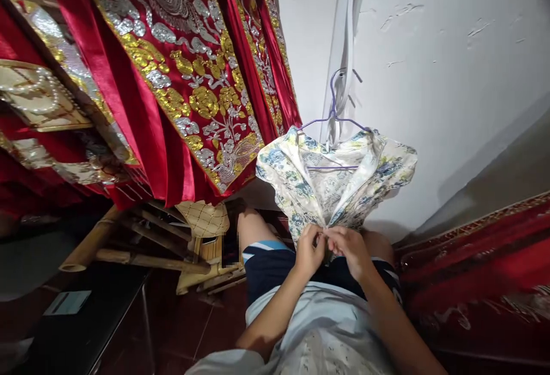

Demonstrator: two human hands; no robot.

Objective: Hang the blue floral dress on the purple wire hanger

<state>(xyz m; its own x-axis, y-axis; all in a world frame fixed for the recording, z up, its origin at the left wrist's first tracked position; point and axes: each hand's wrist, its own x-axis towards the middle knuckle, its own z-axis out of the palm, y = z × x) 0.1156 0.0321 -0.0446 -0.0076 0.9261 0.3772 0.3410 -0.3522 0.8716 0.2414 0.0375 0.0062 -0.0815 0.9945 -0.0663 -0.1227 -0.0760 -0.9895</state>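
Observation:
A white floral shirt with blue and yellow flowers hangs on a purple hanger against the wall, its collar spread in a V. At the bottom of that V, my left hand pinches the front edge of the shirt. My right hand meets it there, its thumb and fingers pressed together on the other front edge. The fingertips of both hands nearly touch. Any button between them is too small to make out.
Red cloth with gold and silver embroidery hangs at the left. Below it are bamboo poles and a black table. White straps run down the white wall. Red fabric lies at the right.

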